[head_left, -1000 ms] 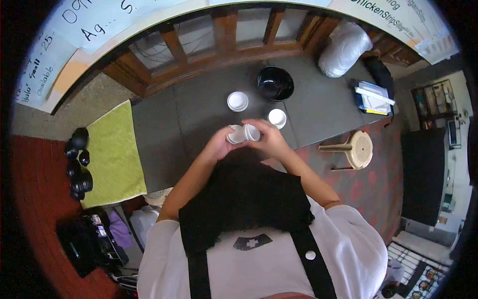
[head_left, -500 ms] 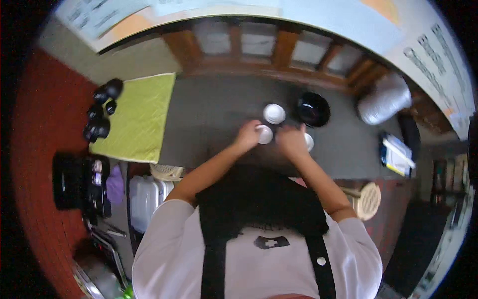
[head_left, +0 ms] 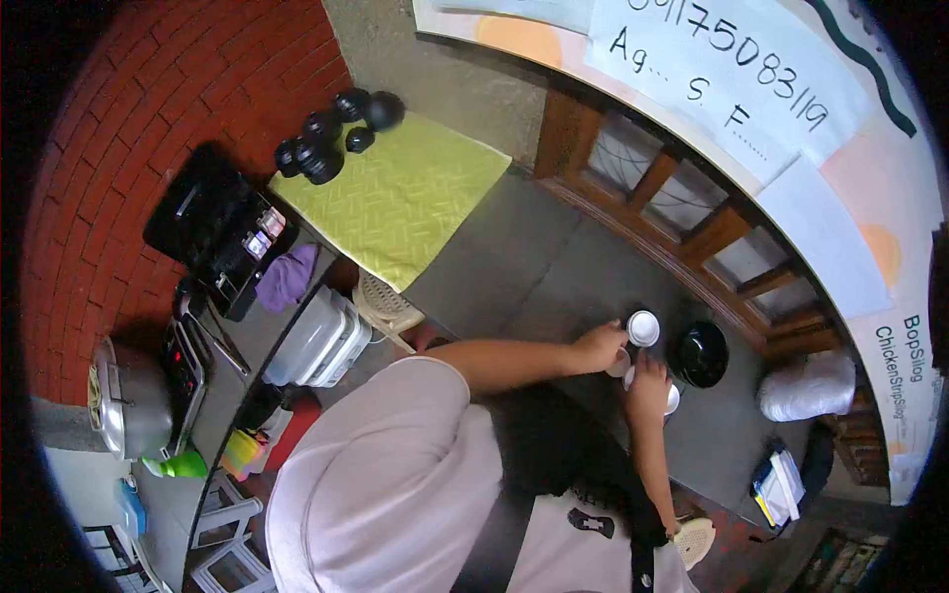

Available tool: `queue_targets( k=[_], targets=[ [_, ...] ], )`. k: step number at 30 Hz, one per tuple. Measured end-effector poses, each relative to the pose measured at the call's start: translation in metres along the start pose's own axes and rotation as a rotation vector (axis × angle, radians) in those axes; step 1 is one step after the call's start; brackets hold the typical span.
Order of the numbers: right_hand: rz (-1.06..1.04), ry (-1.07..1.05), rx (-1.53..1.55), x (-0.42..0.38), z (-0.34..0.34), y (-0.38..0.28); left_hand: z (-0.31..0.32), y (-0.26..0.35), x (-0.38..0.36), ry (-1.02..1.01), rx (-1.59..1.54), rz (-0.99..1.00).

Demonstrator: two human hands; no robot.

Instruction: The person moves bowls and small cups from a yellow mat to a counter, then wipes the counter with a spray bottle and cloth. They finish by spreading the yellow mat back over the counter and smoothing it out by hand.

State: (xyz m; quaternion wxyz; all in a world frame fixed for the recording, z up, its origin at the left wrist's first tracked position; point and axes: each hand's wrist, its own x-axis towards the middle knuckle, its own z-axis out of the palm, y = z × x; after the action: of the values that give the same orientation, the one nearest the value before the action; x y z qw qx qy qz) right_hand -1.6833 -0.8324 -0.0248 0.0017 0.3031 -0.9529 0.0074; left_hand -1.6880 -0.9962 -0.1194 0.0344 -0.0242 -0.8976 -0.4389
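The held cup [head_left: 619, 365] is kept at the fingertips of the left hand [head_left: 600, 348], low on its palm side, and its wall is pinched between thumb and fingers; much of it is hidden. The right hand [head_left: 647, 386] is brought up beside it, fingers bent down over a bit of white rim; whether anything is pinched there cannot be told.

The far cup [head_left: 643, 328] is stood just beyond both hands, close to the left fingertips. The near cup [head_left: 672, 398] is partly covered by the right hand, at its outer side. The black bowl [head_left: 702, 354] is set to the right of the far cup, a short gap apart.

The counter [head_left: 529, 267] is bounded by the wooden window frame [head_left: 633, 222] beyond the cups and by its front edge under the forearms. Grey surface is stretched from the left hand to the green cloth [head_left: 410, 193], well apart. On the right, room is narrowed by the bowl, then by the plastic roll [head_left: 808, 386].
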Motion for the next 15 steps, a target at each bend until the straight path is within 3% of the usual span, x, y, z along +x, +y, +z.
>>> queue_targets(
  k=[3,5,8,9,11,13,14,15],
  targets=[
    [0.005,0.062,0.141,-0.006,-0.035,-0.016,0.003,-0.014,-0.005,0.114,0.093,0.063],
    [0.021,0.096,0.231,-0.008,-0.041,-0.029,-0.033,0.004,-0.016,0.109,0.023,-0.038],
    [0.063,0.124,0.392,-0.010,-0.043,-0.052,-0.129,0.002,-0.027,0.100,-0.034,-0.169],
    [0.066,0.128,0.398,-0.010,-0.041,-0.063,-0.162,-0.017,-0.029,0.229,-0.039,-0.039],
    [0.023,0.161,0.423,-0.007,-0.036,-0.091,-0.243,-0.045,-0.039,0.502,0.084,-0.061],
    [-0.002,0.180,0.463,0.003,-0.030,-0.124,-0.316,-0.113,-0.040,0.679,0.145,-0.127],
    [-0.027,0.205,0.469,0.011,-0.020,-0.139,-0.358,-0.145,-0.048,0.785,0.325,-0.060],
    [-0.052,0.230,0.471,0.019,-0.017,-0.153,-0.401,-0.165,-0.056,0.753,0.506,-0.241]
  ],
)
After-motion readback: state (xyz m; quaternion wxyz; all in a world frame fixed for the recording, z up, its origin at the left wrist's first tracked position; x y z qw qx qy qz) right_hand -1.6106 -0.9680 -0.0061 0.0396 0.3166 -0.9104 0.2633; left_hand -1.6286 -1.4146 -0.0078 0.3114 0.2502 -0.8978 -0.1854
